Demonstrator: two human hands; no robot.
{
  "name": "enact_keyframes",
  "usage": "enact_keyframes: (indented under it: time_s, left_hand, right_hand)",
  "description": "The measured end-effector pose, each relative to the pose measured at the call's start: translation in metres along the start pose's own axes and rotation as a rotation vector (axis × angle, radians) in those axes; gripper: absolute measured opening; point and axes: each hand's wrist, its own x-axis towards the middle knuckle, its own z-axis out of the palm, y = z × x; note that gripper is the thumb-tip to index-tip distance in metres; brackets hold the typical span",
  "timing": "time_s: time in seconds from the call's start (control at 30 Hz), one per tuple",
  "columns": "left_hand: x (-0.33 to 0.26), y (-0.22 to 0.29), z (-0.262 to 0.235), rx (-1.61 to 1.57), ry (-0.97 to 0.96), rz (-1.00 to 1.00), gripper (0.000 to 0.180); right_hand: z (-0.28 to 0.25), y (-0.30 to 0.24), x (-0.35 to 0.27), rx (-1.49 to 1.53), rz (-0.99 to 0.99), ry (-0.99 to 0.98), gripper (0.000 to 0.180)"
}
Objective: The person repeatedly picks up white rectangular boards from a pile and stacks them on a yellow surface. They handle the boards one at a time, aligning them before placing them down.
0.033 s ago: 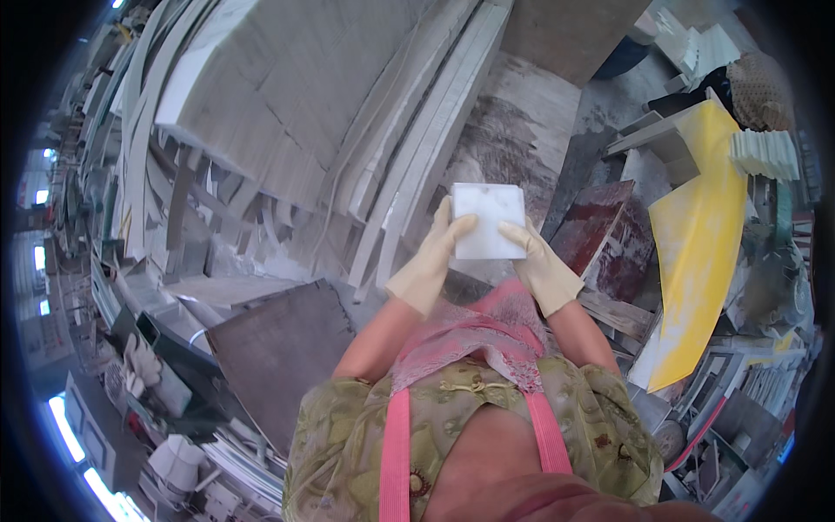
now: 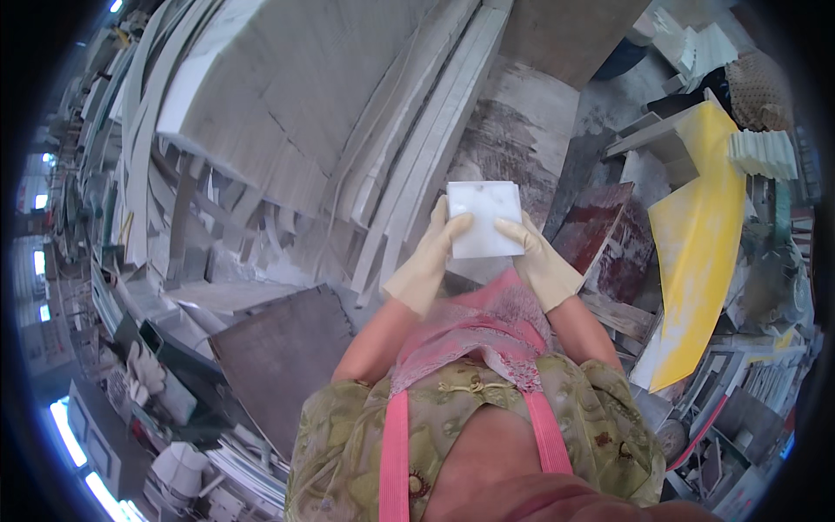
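Both my hands hold a small stack of white square tiles [image 2: 484, 233] in front of my body. Their faces look like pale stone with faint grey marks, and a second edge shows behind the front one at the top right. My left hand [image 2: 437, 246], in a cream rubber glove, grips the left side with its thumb on the front face. On the opposite side my right hand [image 2: 541, 257], gloved alike, is closed the same way, thumb over the face. The other fingers are mostly hidden behind the tiles.
Large stone slabs [image 2: 296, 96] and long pale strips [image 2: 417, 148] lie at the left and ahead. A dusty board [image 2: 513, 130] is beyond my hands. To the right are a yellow sheet [image 2: 696, 261], a reddish-brown panel [image 2: 600, 235] and a row of white tiles [image 2: 761, 155]. A brown board [image 2: 283, 357] lies at the lower left.
The tiles and both hands appear very slightly farther left and up in the view. The grip is the same.
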Motion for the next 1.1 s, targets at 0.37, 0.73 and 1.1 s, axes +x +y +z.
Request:
enact_keyframes:
  time_s: [0.37,0.73,1.1]
  left_hand:
    - [0.119,0.105,-0.021,-0.373,-0.335,0.036,0.094]
    - [0.462,0.146,-0.001,-0.649,-0.231,0.051,0.063]
    - [0.606,0.250,-0.033,0.033,0.069,-0.160,0.053]
  right_hand:
    - [0.017,-0.117,0.176,-0.473,-0.085,-0.116,0.088]
    - [-0.075,-0.264,0.521,-1.588,-0.056,-0.046,0.104]
    - [-0.069,-0.291,0.666,-1.980,-0.602,0.011,0.105]
